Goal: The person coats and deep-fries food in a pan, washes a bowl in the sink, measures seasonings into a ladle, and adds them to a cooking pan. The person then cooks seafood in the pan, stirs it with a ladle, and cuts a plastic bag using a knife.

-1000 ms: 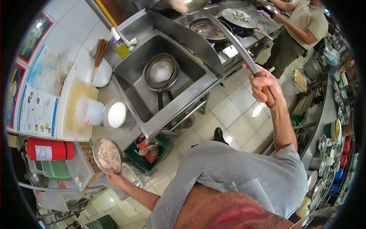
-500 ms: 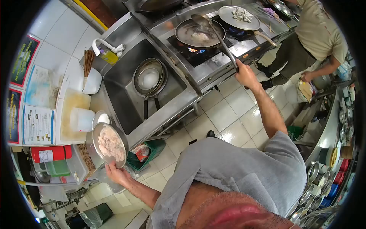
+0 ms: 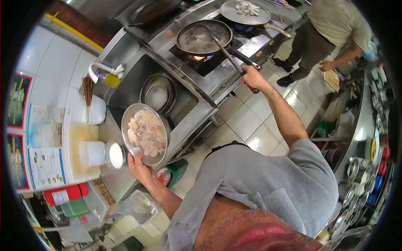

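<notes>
My left hand (image 3: 143,167) grips the near edge of a round metal bowl (image 3: 165,127), thumb over the rim. Pale, wet food pieces (image 3: 146,131), apparently raw meat, fill it, and it is tilted over the sink's near-left edge. My right hand (image 3: 253,79) is closed around the handle of a ladle (image 3: 227,54). The ladle's head rests inside a dark frying pan (image 3: 184,44) holding dark, shiny liquid. Flames show beneath this pan on the stove. The pan's own handle passes close to my right hand.
Stacked pans (image 3: 155,96) sit in the steel sink (image 3: 192,104). A faucet (image 3: 102,67) stands behind. Beside the left wall is a small bowl of white contents (image 3: 114,157). A plate-like pan (image 3: 228,14) with pale pieces occupies the adjacent burner. Another person (image 3: 335,29) stands at right.
The bowl in my left hand has moved rightward and up toward the sink. My right hand has shifted left, and the ladle's head now sits lower in the pan. My view has shifted.
</notes>
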The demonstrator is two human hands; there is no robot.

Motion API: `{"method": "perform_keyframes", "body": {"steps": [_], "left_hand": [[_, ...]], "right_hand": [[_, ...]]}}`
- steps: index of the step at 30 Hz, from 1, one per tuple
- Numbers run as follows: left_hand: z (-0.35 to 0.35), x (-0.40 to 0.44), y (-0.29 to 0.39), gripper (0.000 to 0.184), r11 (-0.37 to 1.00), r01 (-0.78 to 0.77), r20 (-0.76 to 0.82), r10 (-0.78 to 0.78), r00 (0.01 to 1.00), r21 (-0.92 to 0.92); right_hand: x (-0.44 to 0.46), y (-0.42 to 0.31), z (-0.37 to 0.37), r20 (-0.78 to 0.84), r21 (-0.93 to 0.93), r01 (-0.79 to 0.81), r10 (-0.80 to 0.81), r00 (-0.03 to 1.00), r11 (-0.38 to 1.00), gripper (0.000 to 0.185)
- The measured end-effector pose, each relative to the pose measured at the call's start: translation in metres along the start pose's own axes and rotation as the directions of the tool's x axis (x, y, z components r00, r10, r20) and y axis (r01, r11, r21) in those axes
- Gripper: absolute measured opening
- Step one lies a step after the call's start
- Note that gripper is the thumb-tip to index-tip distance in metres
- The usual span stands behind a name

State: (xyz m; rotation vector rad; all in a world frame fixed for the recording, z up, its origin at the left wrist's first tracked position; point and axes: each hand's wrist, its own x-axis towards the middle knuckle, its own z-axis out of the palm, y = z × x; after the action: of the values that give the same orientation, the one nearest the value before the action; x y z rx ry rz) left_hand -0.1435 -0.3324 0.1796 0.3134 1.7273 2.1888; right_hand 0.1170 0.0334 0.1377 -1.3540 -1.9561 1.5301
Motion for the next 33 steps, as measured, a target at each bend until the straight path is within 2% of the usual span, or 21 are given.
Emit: {"method": "perform_keyframes", "body": {"steps": [5,7,8,9,10,11,12,13,14,16,18,21,23,25,26,27,28,29,31,32,33], "left_hand": [[0.018,0.030,-0.001,0.033,0.999,0.052,0.244,-0.046,0.969,-0.017],[0.025,0.043,0.002,0.033,0.998,0.060,0.369,-0.059,0.928,0.007],[0.032,0.048,0.005,0.033,0.998,0.060,0.457,-0.066,0.887,0.029],[0.038,0.046,0.015,0.033,0.995,0.033,0.515,-0.078,0.854,0.098],[0.045,0.049,0.018,0.035,0.995,0.025,0.590,-0.080,0.803,0.100],[0.050,0.055,0.019,0.037,0.993,-0.008,0.665,-0.072,0.743,0.117],[0.055,0.060,0.022,0.038,0.991,-0.040,0.735,-0.065,0.675,0.125],[0.060,0.062,0.027,0.038,0.993,-0.022,0.798,-0.081,0.597,0.117],[0.067,0.062,0.036,0.038,0.993,0.000,0.850,-0.104,0.516,0.121],[0.076,0.079,0.056,0.037,0.988,0.065,0.939,-0.152,0.308,0.138],[0.084,0.070,0.056,0.037,0.976,0.150,0.975,-0.177,0.135,0.157],[0.074,0.020,0.056,0.034,0.974,0.120,0.973,-0.172,-0.152,0.191],[0.080,-0.051,0.036,0.032,0.969,0.113,0.917,-0.166,-0.363,0.220],[0.059,-0.099,0.039,0.031,0.946,0.164,0.834,-0.156,-0.530,0.281],[0.046,-0.128,0.029,0.030,0.935,0.141,0.769,-0.175,-0.615,0.325],[0.031,-0.147,0.032,0.029,0.933,0.114,0.721,-0.182,-0.668,0.341],[0.010,-0.167,0.040,0.029,0.908,0.137,0.659,-0.176,-0.731,0.396],[-0.005,-0.183,0.030,0.029,0.917,0.096,0.597,-0.170,-0.784,0.387],[-0.051,-0.217,0.032,0.029,0.881,0.076,0.467,-0.173,-0.867,0.468],[-0.075,-0.231,0.033,0.029,0.880,0.083,0.468,-0.167,-0.868,0.467],[-0.100,-0.245,0.035,0.030,0.880,0.038,0.383,-0.167,-0.909,0.473]], "right_hand": [[-0.008,-0.003,0.026,-0.185,-0.167,-0.032,0.001,0.983,0.985,0.015],[0.003,-0.002,0.041,-0.101,0.053,-0.007,0.012,0.995,0.999,0.010],[0.001,-0.009,0.041,0.053,0.216,0.003,-0.015,0.999,0.976,0.018],[0.001,-0.014,0.049,0.031,0.153,-0.043,0.039,0.999,0.987,0.037],[-0.019,-0.031,0.055,-0.009,0.436,-0.083,0.096,0.995,0.896,0.048],[-0.001,-0.014,0.043,0.139,0.364,0.075,-0.133,0.981,0.928,0.051],[-0.032,-0.034,0.045,-0.124,0.185,0.036,-0.013,0.992,0.982,0.064],[-0.064,-0.044,0.046,-0.241,0.040,0.067,-0.055,0.969,0.997,0.078],[-0.049,-0.022,0.049,-0.494,-0.175,0.297,-0.345,0.798,0.939,0.085],[-0.167,-0.091,0.079,-0.526,0.160,0.205,-0.092,0.845,0.966,0.073],[-0.243,-0.107,0.125,-0.442,0.425,0.281,-0.073,0.894,0.861,0.063],[-0.383,-0.133,0.212,-0.601,0.471,0.270,0.082,0.795,0.840,0.065],[-0.473,-0.098,0.243,-0.824,0.382,0.263,0.197,0.531,0.886,0.060],[-0.569,-0.101,0.300,-0.960,0.273,0.157,0.280,-0.021,0.949,0.044],[-0.624,-0.111,0.336,-0.764,0.558,0.092,0.554,-0.331,0.825,0.040],[-0.670,-0.109,0.380,-0.719,0.447,-0.276,0.159,-0.677,0.851,0.040],[-0.721,-0.097,0.434,-0.531,0.607,-0.457,-0.096,-0.842,0.650,0.042],[-0.771,-0.091,0.499,-0.416,0.757,-0.492,-0.263,-0.870,0.430,0.044],[-0.848,-0.102,0.616,-0.109,0.993,-0.116,-0.210,-0.971,0.017,0.059],[-0.872,-0.099,0.666,0.044,0.997,0.058,-0.252,-0.967,-0.051,0.062],[-0.921,-0.070,0.739,0.080,0.995,0.086,-0.114,-0.990,-0.048,0.064]]}}
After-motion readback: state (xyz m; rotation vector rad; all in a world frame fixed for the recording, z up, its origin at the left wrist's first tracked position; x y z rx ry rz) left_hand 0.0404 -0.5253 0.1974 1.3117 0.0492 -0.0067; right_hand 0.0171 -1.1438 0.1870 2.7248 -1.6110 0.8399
